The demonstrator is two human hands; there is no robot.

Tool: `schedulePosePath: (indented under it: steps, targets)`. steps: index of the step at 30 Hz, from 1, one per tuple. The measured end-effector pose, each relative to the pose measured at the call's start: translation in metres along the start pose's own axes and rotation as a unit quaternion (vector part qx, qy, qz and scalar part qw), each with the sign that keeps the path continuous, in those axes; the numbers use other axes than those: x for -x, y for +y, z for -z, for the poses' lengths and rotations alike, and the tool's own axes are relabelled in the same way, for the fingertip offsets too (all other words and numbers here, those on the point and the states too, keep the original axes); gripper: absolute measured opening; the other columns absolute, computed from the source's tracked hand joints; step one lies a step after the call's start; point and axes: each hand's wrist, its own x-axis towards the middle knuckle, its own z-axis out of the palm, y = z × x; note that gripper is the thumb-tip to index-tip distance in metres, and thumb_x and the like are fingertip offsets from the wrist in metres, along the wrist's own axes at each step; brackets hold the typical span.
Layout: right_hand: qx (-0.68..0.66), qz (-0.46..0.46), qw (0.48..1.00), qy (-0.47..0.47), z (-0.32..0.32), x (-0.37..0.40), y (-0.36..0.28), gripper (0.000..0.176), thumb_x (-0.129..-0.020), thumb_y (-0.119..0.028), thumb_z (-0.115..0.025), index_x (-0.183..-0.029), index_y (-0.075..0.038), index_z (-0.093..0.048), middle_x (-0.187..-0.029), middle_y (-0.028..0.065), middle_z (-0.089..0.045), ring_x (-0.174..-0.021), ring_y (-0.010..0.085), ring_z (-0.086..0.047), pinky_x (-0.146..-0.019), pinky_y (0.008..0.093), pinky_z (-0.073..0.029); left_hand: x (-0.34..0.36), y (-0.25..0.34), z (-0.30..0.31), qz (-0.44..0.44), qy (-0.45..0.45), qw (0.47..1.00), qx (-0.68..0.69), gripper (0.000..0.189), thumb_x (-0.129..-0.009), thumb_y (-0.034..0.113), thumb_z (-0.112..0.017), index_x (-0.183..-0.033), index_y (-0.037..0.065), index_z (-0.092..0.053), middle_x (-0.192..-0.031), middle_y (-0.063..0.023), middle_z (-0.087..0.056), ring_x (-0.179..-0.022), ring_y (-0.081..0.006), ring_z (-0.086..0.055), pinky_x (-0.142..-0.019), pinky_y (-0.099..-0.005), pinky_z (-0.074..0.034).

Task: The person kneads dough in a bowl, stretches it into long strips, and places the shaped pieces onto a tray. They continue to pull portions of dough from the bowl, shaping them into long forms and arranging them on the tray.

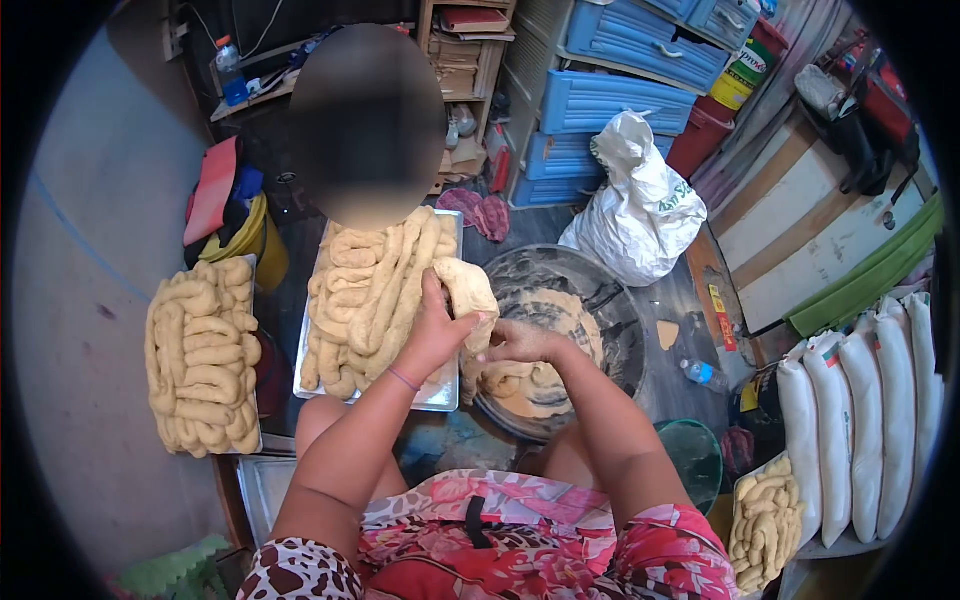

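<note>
A thick piece of dough (pixel 467 287) is gripped in my left hand (pixel 437 328), raised between a tray and a basin. My right hand (pixel 527 342) closes around the lower part of the same dough, where it hangs down over the basin's near side. Below my hands, the wide dark basin (pixel 628 345) holds pale flour and more dough (pixel 515 385). To the left, a metal tray (pixel 447 385) is covered with long, folded ropes of dough (pixel 365 285). My fingers partly hide how the held dough hangs.
Another loaded tray of dough ropes (pixel 203 360) stands at the left, and more dough pieces (pixel 767 525) sit at the lower right. A white sack (pixel 640 215) stands behind the basin. Long white filled bags (pixel 860 430), a plastic bottle (pixel 703 375) and blue drawers (pixel 620 110) are at the right.
</note>
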Motion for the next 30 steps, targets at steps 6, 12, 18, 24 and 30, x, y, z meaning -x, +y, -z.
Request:
schedulePosePath:
  steps: [6, 12, 18, 24, 30]
  targets:
    - [-0.073, 0.032, 0.988, 0.132, 0.007, -0.019, 0.041, 0.038, -0.078, -0.005, -0.059, -0.115, -0.001, -0.053, -0.102, 0.0051, -0.060, -0.097, 0.0139, -0.055, -0.087, 0.0285, -0.042, 0.002, 0.015, 0.003, -0.018, -0.004, 1.000, -0.005, 0.072, -0.074, -0.001, -0.065, -0.126, -0.001, -0.015, -0.116, -0.0180, -0.047, -0.106, -0.0216, -0.051, -0.088, -0.0319, -0.043]
    - [-0.141, 0.056, 0.955, 0.255, 0.018, -0.008, 0.024, 0.022, -0.072, 0.001, -0.052, -0.094, -0.002, -0.057, -0.081, -0.0005, -0.057, -0.074, 0.0089, -0.053, -0.068, 0.0244, -0.044, -0.006, 0.009, 0.005, -0.032, 0.018, 0.999, 0.032, 0.063, -0.074, -0.002, -0.064, -0.120, 0.000, -0.021, -0.112, -0.0174, -0.049, -0.103, -0.0202, -0.053, -0.085, -0.0307, -0.045]
    - [-0.084, 0.103, 0.937, 0.323, 0.020, -0.004, 0.015, 0.018, -0.075, 0.001, -0.050, -0.091, -0.001, -0.058, -0.078, 0.0000, -0.056, -0.067, 0.0069, -0.052, -0.060, 0.0218, -0.043, -0.010, 0.006, 0.007, -0.027, 0.003, 0.999, 0.026, 0.061, -0.075, -0.001, -0.063, -0.120, 0.000, -0.021, -0.108, -0.0176, -0.053, -0.099, -0.0196, -0.056, -0.082, -0.0299, -0.046]
    - [0.021, 0.085, 0.921, 0.379, 0.021, 0.004, 0.006, 0.011, -0.075, -0.002, -0.052, -0.084, 0.000, -0.059, -0.078, 0.0015, -0.057, -0.067, 0.0057, -0.051, -0.059, 0.0217, -0.042, -0.005, 0.015, 0.004, 0.017, -0.003, 0.999, 0.031, 0.065, -0.075, -0.005, -0.059, -0.126, 0.002, -0.020, -0.118, -0.0159, -0.046, -0.109, -0.0214, -0.050, -0.088, -0.0315, -0.044]
    - [0.100, 0.156, 0.884, 0.430, 0.020, 0.005, 0.001, 0.011, -0.074, -0.003, -0.054, -0.082, 0.000, -0.060, -0.073, 0.0000, -0.055, -0.064, 0.0056, -0.050, -0.057, 0.0221, -0.042, -0.008, 0.006, 0.005, 0.006, 0.004, 1.000, 0.000, 0.071, -0.075, -0.004, -0.060, -0.130, 0.000, -0.015, -0.120, -0.0172, -0.044, -0.110, -0.0227, -0.049, -0.089, -0.0322, -0.044]
